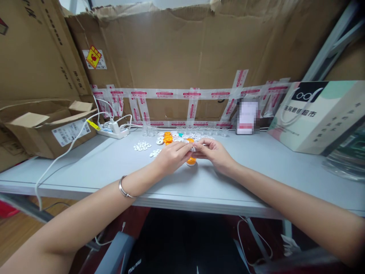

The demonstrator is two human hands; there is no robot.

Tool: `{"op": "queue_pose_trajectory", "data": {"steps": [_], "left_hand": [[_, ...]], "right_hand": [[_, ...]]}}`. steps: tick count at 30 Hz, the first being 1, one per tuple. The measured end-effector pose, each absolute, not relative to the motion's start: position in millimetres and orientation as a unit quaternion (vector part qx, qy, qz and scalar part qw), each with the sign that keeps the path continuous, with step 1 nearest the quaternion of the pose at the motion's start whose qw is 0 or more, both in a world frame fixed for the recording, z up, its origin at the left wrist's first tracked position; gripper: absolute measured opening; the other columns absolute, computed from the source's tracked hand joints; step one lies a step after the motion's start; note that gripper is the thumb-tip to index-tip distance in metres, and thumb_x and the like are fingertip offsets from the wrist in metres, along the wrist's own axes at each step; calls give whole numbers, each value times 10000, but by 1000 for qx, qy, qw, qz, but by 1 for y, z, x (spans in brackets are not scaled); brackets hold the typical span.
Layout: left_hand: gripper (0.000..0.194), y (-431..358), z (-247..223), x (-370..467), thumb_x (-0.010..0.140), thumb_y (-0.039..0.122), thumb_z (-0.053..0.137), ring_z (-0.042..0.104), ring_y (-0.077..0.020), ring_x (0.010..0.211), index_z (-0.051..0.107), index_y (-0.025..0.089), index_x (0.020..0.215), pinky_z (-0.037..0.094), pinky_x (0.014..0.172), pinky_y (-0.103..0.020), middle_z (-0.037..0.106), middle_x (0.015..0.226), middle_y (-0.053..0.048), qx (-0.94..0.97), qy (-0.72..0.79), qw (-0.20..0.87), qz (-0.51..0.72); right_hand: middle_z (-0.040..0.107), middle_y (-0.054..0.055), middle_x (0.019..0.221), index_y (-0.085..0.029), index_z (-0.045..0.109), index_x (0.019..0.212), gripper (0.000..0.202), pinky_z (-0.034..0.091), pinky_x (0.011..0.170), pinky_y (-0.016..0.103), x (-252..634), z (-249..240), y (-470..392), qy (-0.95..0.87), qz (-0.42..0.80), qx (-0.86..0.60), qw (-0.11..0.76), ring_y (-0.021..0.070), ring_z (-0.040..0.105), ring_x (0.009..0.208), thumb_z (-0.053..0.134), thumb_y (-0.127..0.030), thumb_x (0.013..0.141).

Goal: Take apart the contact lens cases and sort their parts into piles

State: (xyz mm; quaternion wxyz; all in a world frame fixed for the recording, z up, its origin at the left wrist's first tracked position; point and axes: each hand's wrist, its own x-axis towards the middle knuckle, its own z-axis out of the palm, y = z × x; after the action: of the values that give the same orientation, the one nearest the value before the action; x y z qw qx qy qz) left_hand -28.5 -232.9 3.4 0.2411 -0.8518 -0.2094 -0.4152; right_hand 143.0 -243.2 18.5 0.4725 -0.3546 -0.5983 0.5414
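Both hands meet over the grey table [239, 182], fingertips together. My left hand [174, 155] and my right hand [214, 154] pinch a small white part [193, 148] between them; its shape is mostly hidden by the fingers. Just below them an orange piece with a white base [191, 161] stands on the table. Behind the hands lie orange parts [167, 140] and white round parts [160, 141], with a small green one [180, 135] among them. To the left are two small piles of white pieces [142, 145], the nearer one partly behind my left hand.
A white power strip [113, 131] with cables and an open cardboard box [48, 131] are at the left. Clear round pieces [148, 131] line the back. A phone [245, 117] leans against cardboard. At the right stand a printed bag [310, 118] and a clear plastic container [349, 160].
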Motion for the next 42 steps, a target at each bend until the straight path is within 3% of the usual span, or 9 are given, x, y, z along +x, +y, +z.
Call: {"op": "queue_pose_trajectory", "data": {"steps": [16,22,28,36,42], "left_hand": [[162,-234,7,-29,780,132,555,625,-109,662,601,121,935,511,646,-215,690,830,-67,-845,-207,137,-474],[152,-236,8,-30,764,214,603,615,-96,626,610,137,894,505,622,-195,683,743,-32,-837,-211,94,-496],[112,-238,8,-30,766,202,594,616,-83,615,611,134,854,507,625,-176,673,709,-19,-841,-183,66,-504],[206,-237,7,-25,762,204,594,646,-109,669,600,100,940,554,675,-204,672,762,-45,-812,-222,-166,-514],[125,-234,5,-29,752,193,600,645,-109,661,612,139,864,536,669,-203,672,734,-21,-841,-245,-30,-481]], "right_hand": [[698,3,706,-174,610,802,203,531,750,305,142,18,-244,-626,536,-332,459,139,669,694,674,-340,703],[671,-5,662,-161,592,733,153,502,665,250,143,21,-245,-643,517,-327,461,107,631,627,674,-286,699],[614,-27,555,-150,558,629,124,449,558,185,143,22,-245,-576,616,-349,409,48,535,494,617,-218,714],[618,-43,560,-175,518,651,173,438,554,214,140,23,-248,-633,509,-326,484,73,553,514,673,-249,675],[590,-25,546,-143,544,612,108,432,535,184,145,22,-238,-551,580,-408,440,46,518,482,608,-183,688]]}}
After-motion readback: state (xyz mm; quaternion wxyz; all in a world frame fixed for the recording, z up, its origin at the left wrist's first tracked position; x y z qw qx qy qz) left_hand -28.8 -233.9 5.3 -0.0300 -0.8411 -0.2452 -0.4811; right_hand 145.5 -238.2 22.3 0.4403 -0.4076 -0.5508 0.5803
